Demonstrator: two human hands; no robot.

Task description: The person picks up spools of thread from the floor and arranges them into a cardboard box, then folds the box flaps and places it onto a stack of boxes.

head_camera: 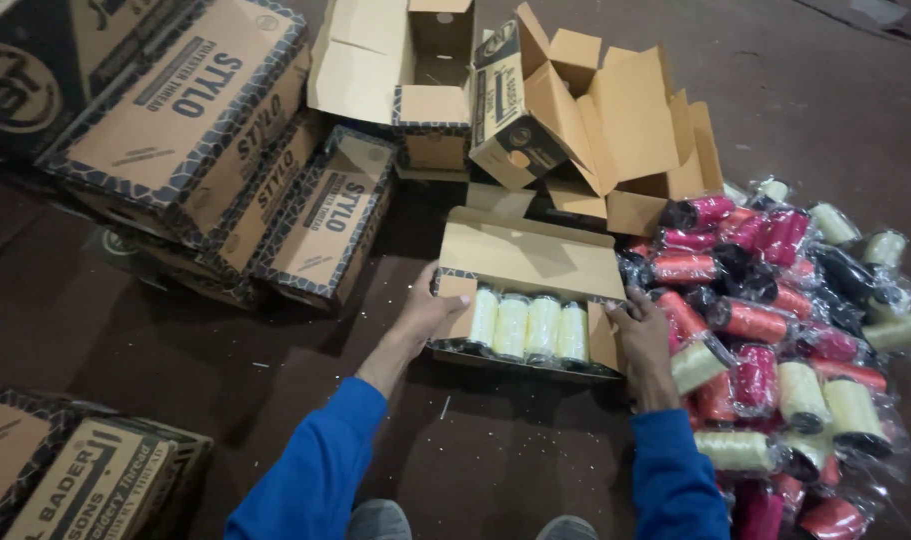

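Blue-sleeved arms reach down to a long, open brown cardboard box (532, 262) of pale yellow thread spools (529, 326) on the dark floor.
Left hand (428, 312) clamps its left end flap, right hand (644, 335) its right end; it looks light but floppy, best held by both ends, long axis running left-right, beside the heap of wrapped red, black and cream spools (776, 330).

Between the two hands, left hand (428, 312) and right hand (644, 335), one open carton (532, 262) holds four pale yellow thread spools (529, 327), three closed cartons (246, 150) are stacked beyond the left hand, and two open empty cartons (496, 90) lie beyond both.
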